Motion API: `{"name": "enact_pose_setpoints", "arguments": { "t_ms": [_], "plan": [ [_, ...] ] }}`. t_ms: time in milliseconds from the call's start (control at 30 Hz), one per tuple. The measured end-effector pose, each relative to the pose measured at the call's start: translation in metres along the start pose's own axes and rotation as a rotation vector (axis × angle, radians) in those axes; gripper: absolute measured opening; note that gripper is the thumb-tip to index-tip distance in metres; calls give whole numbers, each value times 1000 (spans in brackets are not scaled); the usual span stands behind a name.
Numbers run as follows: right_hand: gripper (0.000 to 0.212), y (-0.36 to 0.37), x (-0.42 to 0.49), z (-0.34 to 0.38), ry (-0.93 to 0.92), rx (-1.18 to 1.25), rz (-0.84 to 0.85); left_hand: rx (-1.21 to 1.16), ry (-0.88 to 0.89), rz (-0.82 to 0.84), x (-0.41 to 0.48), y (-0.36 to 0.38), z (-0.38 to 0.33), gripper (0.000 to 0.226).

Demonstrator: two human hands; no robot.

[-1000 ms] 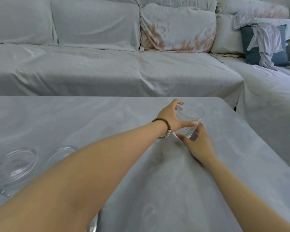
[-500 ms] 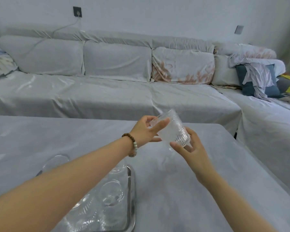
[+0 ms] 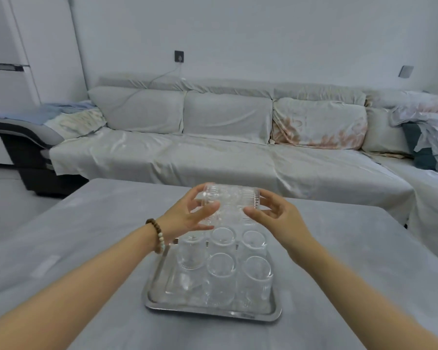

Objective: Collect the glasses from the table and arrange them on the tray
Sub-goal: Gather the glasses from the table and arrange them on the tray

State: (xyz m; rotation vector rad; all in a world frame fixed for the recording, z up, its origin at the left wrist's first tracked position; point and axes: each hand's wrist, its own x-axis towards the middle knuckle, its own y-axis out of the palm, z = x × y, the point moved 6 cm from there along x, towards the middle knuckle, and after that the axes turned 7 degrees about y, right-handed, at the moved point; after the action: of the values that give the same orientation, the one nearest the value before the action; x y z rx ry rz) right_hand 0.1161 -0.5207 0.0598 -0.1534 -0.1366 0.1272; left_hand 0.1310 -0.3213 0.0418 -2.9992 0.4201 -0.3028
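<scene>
Your left hand (image 3: 187, 215) and right hand (image 3: 276, 215) grip one clear ribbed glass (image 3: 232, 202) sideways; five clear glasses (image 3: 220, 274) stand on one silver metal tray (image 3: 213, 310).

6 glasses, 1 tray (image 3: 213, 309), 2 hands.
5 glasses (image 3: 221, 276) stand on the tray in rows; 1 glass (image 3: 232, 199) is in the air between the left hand (image 3: 187, 218) and right hand (image 3: 278, 218); 1 bead bracelet (image 3: 158, 236).

One view only, from the head, looking forward and slightly down along both forearms. Close in: the tray (image 3: 162, 303) on the table (image 3: 364, 261). Farther off, across the frame, the sofa (image 3: 213, 157) and wall (image 3: 263, 34).
</scene>
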Motion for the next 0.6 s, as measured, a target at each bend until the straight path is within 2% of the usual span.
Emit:
{"name": "enact_pose_setpoints", "arguments": {
  "t_ms": [133, 400, 533, 600],
  "plan": [
    [75, 47, -2, 6, 4, -81, 69, 191, -2, -48, -37, -43, 15, 81],
    [58, 109, -5, 7, -27, -300, 130, 395, 122, 5, -73, -56, 33, 65],
    [52, 123, -5, -4, -44, -357, 156, 409, 105, 3, -77, -55, 49, 69],
    [50, 129, -6, -13, -13, -376, 242, 402, 87, -12, -80, -55, 63, 65]
  ]
}}
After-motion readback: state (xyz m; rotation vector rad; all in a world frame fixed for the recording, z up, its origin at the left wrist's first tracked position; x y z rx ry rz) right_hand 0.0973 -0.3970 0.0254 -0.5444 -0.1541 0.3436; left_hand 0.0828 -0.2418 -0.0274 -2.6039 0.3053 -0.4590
